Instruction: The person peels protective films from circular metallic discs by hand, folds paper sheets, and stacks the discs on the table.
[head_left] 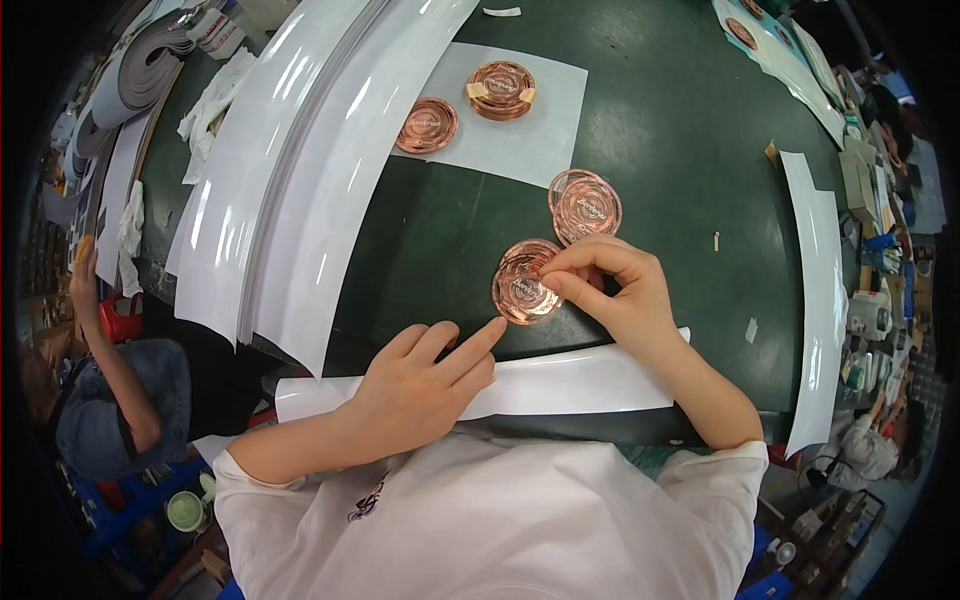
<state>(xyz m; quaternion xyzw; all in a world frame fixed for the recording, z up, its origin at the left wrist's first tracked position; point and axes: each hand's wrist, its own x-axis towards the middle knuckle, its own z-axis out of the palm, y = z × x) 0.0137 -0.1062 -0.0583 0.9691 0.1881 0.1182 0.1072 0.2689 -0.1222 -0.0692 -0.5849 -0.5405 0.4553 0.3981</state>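
Observation:
A pile of round copper-coloured foil discs (522,296) lies on the dark green table in front of me. My left hand (425,375) has its fingers stretched, and its index fingertip touches the pile's lower edge. Over the right side of the same pile, my right hand (622,298) pinches with thumb and index finger. Whatever is between those fingertips is too small to make out. Just beyond, a second pile of copper discs (585,205) is close to the first, partly behind my right hand.
Farther off, a white sheet (555,130) bears a taped stack of discs (502,90) and another disc pile (428,126). Long glossy white sheets (300,190) cover the left. A white strip (570,382) lies along the near edge, another strip (815,290) at right. People work on both sides.

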